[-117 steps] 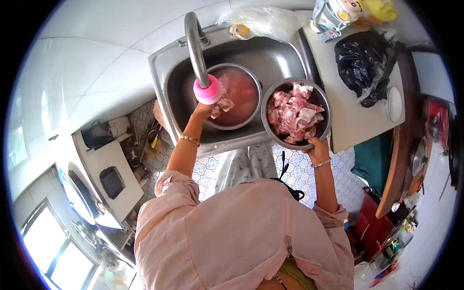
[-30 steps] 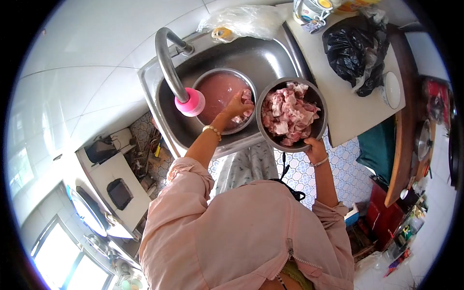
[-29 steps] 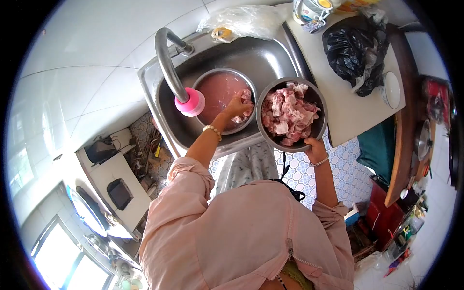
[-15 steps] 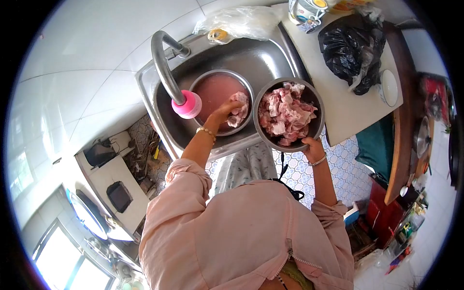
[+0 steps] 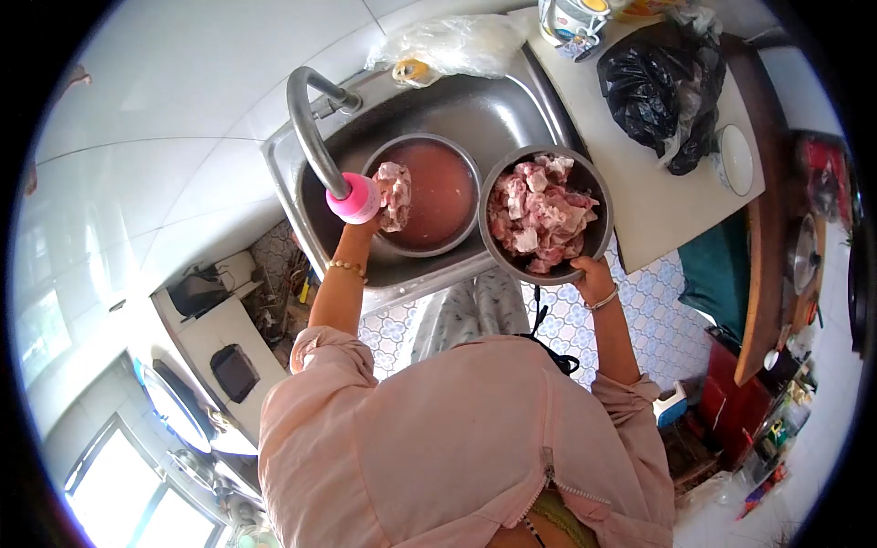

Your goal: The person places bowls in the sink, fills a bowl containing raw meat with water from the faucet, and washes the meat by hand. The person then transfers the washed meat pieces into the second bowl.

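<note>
My left hand (image 5: 367, 222) is closed on pieces of raw meat (image 5: 394, 196) at the left side of a metal bowl of reddish water (image 5: 443, 196), partly hidden by the pink tap head (image 5: 353, 198). That bowl stands in the steel sink (image 5: 466, 105). With its fingers on the lower right rim, my right hand (image 5: 594, 279) holds a second metal bowl (image 5: 598, 247), which is heaped with raw meat chunks (image 5: 544, 212) and overlaps the sink's right front edge.
A curved metal faucet (image 5: 300, 114) rises at the sink's back left. Clear plastic bags (image 5: 457, 44) lie behind the sink. On the right counter (image 5: 671, 219) are a black plastic bag (image 5: 649, 87), a white bowl (image 5: 734, 160) and a decorated container (image 5: 573, 23).
My left hand has moved with the meat from the right side of the water bowl to its left side, beside the tap head. My right hand still holds the other bowl.
</note>
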{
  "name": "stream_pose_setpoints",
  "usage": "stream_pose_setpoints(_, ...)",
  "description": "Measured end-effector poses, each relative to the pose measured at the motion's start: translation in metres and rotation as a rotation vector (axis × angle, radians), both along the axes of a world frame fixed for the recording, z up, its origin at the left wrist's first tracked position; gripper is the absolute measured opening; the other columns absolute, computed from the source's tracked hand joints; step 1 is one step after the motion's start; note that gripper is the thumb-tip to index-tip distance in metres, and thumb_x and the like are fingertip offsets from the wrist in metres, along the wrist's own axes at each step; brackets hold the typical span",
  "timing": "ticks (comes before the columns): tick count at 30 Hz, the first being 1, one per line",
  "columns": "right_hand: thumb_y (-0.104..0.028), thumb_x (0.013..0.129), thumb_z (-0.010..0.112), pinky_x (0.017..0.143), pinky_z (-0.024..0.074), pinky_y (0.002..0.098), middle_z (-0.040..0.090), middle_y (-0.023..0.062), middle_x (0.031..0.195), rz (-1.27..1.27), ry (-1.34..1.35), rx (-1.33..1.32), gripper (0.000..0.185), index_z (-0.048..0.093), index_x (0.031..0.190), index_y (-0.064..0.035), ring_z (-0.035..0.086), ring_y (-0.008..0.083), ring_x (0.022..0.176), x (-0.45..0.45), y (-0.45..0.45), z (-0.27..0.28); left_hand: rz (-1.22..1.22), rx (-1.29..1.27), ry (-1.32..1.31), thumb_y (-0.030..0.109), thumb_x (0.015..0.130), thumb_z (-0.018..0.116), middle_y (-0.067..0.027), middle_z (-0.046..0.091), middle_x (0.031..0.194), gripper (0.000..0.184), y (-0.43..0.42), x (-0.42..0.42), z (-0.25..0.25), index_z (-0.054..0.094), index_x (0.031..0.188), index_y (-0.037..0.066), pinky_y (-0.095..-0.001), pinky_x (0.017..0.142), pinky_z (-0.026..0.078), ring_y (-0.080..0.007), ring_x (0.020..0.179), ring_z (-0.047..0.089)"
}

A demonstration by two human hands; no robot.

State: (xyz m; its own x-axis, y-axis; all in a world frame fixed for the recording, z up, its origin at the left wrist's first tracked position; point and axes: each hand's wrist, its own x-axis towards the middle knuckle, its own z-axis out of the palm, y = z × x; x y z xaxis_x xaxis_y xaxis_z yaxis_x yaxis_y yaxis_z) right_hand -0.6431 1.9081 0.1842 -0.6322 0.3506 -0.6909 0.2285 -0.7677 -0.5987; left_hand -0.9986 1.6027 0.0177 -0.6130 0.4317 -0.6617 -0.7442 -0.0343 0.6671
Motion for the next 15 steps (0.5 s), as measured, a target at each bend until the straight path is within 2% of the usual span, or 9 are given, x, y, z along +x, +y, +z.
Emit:
stream_pose_setpoints(3, 0.004, 0.071, 0.049, 0.067, 0.0541, 0.0328, 0.056, 0.0116, 0.101, -0.041, 0.021, -0.105, 0.041, 0.045, 0.111, 0.002, 0.06, 0.0218, 0.081, -0.006, 0.0, 0.008, -0.149, 0.069, -0.265, 0.029, 0.071, 0.063, -0.007, 0.058, 0.096, 0.052, 0.014, 0.009, 0.076, 0.047, 0.115, 0.009, -0.0386, 0.076, 0.048, -0.0221, 0.086, 0.057)
stream_pose_setpoints(7, 0.005, 0.071, 0.047, 0.065, 0.0542, 0.0318, 0.057, 0.0127, 0.101, -0.105, 0.038, -0.078, 0.041, 0.044, 0.113, 0.0029, 0.061, 0.0216, 0.08, -0.011, -0.004, 0.016, -0.16, -0.086, -0.077, 0.027, 0.071, 0.062, -0.0061, 0.057, 0.101, 0.053, 0.04, 0.027, 0.119, 0.045, 0.118, 0.009, -0.0364, 0.08, 0.047, -0.0205, 0.09, 0.056)
stream_pose_setpoints(9, 0.005, 0.071, 0.047, 0.065, 0.0541, 0.0311, 0.057, 0.0131, 0.1, -0.036, 0.065, -0.049, 0.042, 0.044, 0.113, 0.0028, 0.061, 0.0217, 0.08, -0.008, -0.002, 0.01, -0.277, 0.216, 0.024, 0.027, 0.07, 0.062, -0.0061, 0.056, 0.104, 0.055, 0.06, 0.037, 0.152, 0.044, 0.119, 0.008, -0.0347, 0.081, 0.047, -0.0199, 0.09, 0.056)
stream_pose_setpoints(11, 0.005, 0.071, 0.046, 0.066, 0.0541, 0.0312, 0.057, 0.0135, 0.1, 0.008, 0.058, -0.012, 0.043, 0.044, 0.114, 0.003, 0.061, 0.0218, 0.081, -0.004, -0.001, 0.005, -0.336, 0.258, 0.044, 0.026, 0.069, 0.061, -0.0064, 0.055, 0.107, 0.057, 0.083, 0.05, 0.188, 0.044, 0.12, 0.007, -0.0321, 0.083, 0.046, -0.0192, 0.091, 0.056)
stream_pose_setpoints(13, 0.006, 0.071, 0.046, 0.067, 0.0544, 0.0317, 0.057, 0.0137, 0.101, -0.088, 0.033, -0.078, 0.044, 0.043, 0.114, 0.0032, 0.061, 0.0227, 0.081, -0.011, -0.004, 0.015, -0.283, 0.343, 0.092, 0.009, 0.071, 0.062, -0.0066, 0.056, 0.092, 0.044, 0.111, 0.071, 0.222, 0.046, 0.113, 0.002, -0.0272, 0.067, 0.048, -0.016, 0.076, 0.057)
stream_pose_setpoints(14, 0.006, 0.071, 0.046, 0.067, 0.0544, 0.0317, 0.057, 0.0137, 0.101, -0.089, 0.035, -0.075, 0.044, 0.043, 0.114, 0.0032, 0.061, 0.0227, 0.081, -0.012, -0.005, 0.015, -0.285, 0.346, 0.094, 0.009, 0.071, 0.062, -0.0066, 0.056, 0.092, 0.044, 0.121, 0.077, 0.211, 0.046, 0.113, 0.002, -0.0272, 0.067, 0.048, -0.016, 0.076, 0.057)
stream_pose_setpoints(15, 0.006, 0.071, 0.046, 0.067, 0.0546, 0.032, 0.057, 0.0139, 0.101, -0.11, 0.037, -0.09, 0.044, 0.043, 0.114, 0.0029, 0.062, 0.0232, 0.082, -0.013, -0.005, 0.016, -0.468, 0.327, 0.383, 0.008, 0.072, 0.061, -0.0073, 0.056, 0.093, 0.045, 0.131, 0.081, 0.191, 0.045, 0.114, 0.001, -0.0281, 0.068, 0.048, -0.0165, 0.078, 0.057)
